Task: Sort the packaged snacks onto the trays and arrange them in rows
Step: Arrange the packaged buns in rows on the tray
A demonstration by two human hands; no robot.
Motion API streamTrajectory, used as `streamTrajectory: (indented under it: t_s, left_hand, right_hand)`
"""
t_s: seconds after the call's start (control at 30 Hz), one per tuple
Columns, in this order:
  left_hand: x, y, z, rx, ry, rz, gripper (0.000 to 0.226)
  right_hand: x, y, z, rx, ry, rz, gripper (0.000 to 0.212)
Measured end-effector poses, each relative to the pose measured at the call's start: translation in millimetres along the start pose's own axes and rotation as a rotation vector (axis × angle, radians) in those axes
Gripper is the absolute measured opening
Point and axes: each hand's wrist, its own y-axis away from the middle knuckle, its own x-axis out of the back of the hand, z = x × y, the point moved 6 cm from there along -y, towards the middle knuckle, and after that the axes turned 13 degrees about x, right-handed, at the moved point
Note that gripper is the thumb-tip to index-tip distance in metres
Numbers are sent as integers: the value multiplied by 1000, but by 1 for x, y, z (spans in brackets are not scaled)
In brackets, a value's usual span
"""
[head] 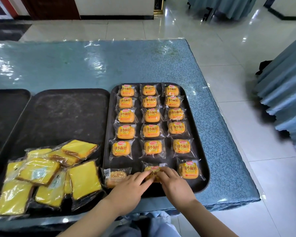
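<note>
- The left hand [132,184] reaches in from the bottom edge, forearm angled up and to the right, palm down. Its fingers are stretched nearly straight, and the fingertips lie on the left side of a small bun packet [153,170].
- The right hand [175,183] comes in from the lower right, palm down, wrist bent slightly inward. Its fingers are gently curved, with the tips on the right side of the same packet. Whether either hand pinches the wrapper or only presses on it I cannot tell.
- That packet lies in the middle of the nearest row of the right tray [204,183], partly hidden under both sets of fingertips.
- Just left of it, at the tray's near left corner, an upside-down packet [115,176] lies label side down, with a barcode showing.
- To the right, in the same row, another bun packet [190,170] lies face up, apart from the hands.
- Beyond these, the rows of bun packets [151,115] fill the rest of the tray, three across, labels facing up.
- The middle tray [67,113] sits just beside the right one; a loose pile of yellow cake slices [46,175] in clear wrappers overlaps at its near end.
- A third tray [5,106] shows partly at the left edge.
- All trays rest on the worktop [92,65], covered in blue patterned cloth under clear plastic.
</note>
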Motion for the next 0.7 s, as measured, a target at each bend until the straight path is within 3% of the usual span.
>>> streamTrajectory:
  t_s: [0.23,0.5,0.6,0.7]
  left_hand:
    - [8,-1,1,52,50,-23,62]
    - [27,28,-60,269,163,157,41]
    - [25,38,-82,312,72,138,37]
    - [26,41,-88,286,24,94,46]
  right_hand:
    - [4,-5,3,-28,4,-9,31]
    - [8,-17,-36,97,-231,24,25]
    - [-5,-32,-59,116,-342,-46,33]
    - [-19,-50,-78,93,-378,-128,48]
